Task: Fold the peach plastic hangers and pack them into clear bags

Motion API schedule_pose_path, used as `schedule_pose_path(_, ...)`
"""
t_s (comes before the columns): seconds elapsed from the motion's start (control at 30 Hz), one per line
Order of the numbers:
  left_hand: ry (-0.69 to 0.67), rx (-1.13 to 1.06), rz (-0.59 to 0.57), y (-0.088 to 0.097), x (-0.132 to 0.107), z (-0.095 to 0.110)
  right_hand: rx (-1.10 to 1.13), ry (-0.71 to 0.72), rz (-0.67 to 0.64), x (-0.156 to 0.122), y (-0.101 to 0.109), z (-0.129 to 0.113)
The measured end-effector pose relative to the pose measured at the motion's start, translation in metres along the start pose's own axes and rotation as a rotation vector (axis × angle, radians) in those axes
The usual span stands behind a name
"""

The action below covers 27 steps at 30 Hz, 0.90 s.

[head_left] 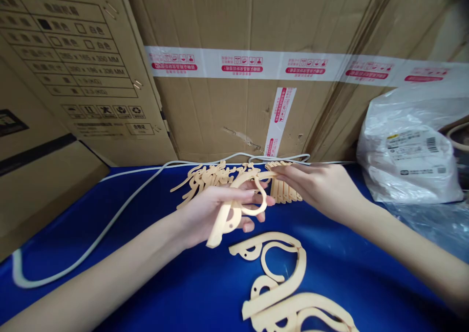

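We judge the main risk to be the hook (223,227) slipping or twisting. It is thin and curved, and it is held in the air by light contact at two far-apart places, so a small pull from either hand could flip it out and drop it among the loose pieces (282,273) lying nearer us than the pile (216,178). A second risk is that its open loop catches on the pile just behind it, dragging tangled parts along, or snags the white cable (120,210) that runs behind and to the left of the pile. Too hard a bend at the narrow curve might also crack it. The hook hangs just in front of the pile, above the blue tabletop (164,283). The left hand (208,212) is closed around its flat stem, with the fingers (260,218) curled under the loop and the stem's end poking out below the palm. The right hand (322,190), to the right of the pile, pinches the top of the loop between its extended fingers (284,172), over the pile's slatted end. The bag (406,156) sits well to the right of the pile, and the boxes (238,112) stand behind it.
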State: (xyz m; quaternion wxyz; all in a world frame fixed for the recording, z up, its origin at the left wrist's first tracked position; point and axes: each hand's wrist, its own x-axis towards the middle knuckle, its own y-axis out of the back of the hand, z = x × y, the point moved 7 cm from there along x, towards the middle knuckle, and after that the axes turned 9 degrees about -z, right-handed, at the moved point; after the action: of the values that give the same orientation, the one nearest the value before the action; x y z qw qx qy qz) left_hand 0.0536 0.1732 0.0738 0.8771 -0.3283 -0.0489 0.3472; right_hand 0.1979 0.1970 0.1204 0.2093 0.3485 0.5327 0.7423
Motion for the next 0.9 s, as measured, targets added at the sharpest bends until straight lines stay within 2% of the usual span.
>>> schedule_pose_path(0.1,0.071,0.06,0.007,-0.002,-0.001,-0.007,0.154,-0.007,-0.067,0.001,-0.007,-0.002)
schedule_pose_path(0.23,0.045,0.565,0.165,0.011,-0.002,-0.005,0.537,-0.073,-0.166,0.003,-0.019,0.007)
schedule_pose_path(0.3,0.049,0.728,0.214,0.017,-0.001,-0.004,0.646,-0.134,-0.146,0.005,-0.023,0.021)
schedule_pose_path(0.4,0.051,0.79,0.24,0.025,0.0,-0.002,0.602,-0.356,-0.039,0.003,-0.029,0.058)
schedule_pose_path(0.47,0.043,0.798,0.244,0.029,0.001,0.0,0.553,-0.471,-0.049,0.001,-0.038,0.079)
schedule_pose_path(0.57,0.043,0.812,0.218,0.027,0.005,0.002,0.503,-0.547,-0.11,-0.002,-0.047,0.097)
schedule_pose_path(0.63,0.022,0.853,0.223,0.024,0.01,0.005,0.433,-0.581,-0.131,-0.004,-0.048,0.104)
schedule_pose_path(0.73,-0.019,0.931,0.313,0.022,0.02,0.015,0.318,-0.617,-0.167,-0.007,-0.048,0.108)
schedule_pose_path(0.8,-0.017,0.964,0.37,0.023,0.03,0.019,0.262,-0.631,-0.206,-0.008,-0.05,0.107)
schedule_pose_path(0.9,0.005,0.971,0.389,0.026,0.047,0.02,0.204,-0.634,-0.256,-0.008,-0.057,0.101)
